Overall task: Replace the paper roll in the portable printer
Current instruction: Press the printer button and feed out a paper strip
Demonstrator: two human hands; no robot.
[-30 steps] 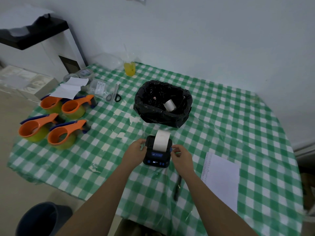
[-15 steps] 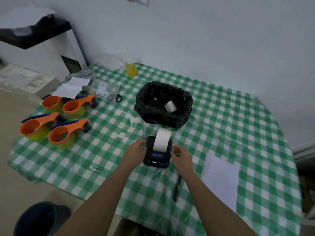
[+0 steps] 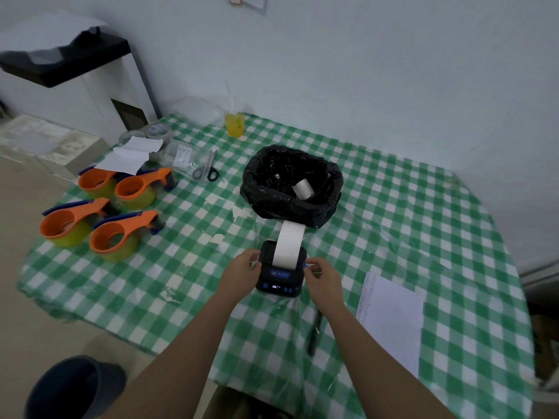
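Observation:
A small black portable printer (image 3: 279, 281) with lit blue buttons sits on the green checked tablecloth (image 3: 393, 225). A white paper strip (image 3: 289, 244) comes out of its top and runs toward the far side. My left hand (image 3: 242, 273) grips the printer's left side. On the right side my right hand (image 3: 322, 275) holds it, fingertips at a small blue tab. Behind the printer stands a bin lined with a black bag (image 3: 266, 189), and a white paper roll (image 3: 304, 189) lies inside.
Several orange tape dispensers (image 3: 115, 234) stand at the left. Scissors (image 3: 208, 170), small plastic bags and folded paper lie behind them, with a cup of yellow drink (image 3: 234, 125) at the back. A white sheet (image 3: 390, 322) and a black pen (image 3: 313, 332) lie right of my arms.
The paper strip sticks out a little longer than before. Both hands stay at the printer's sides; the view has shifted slightly.

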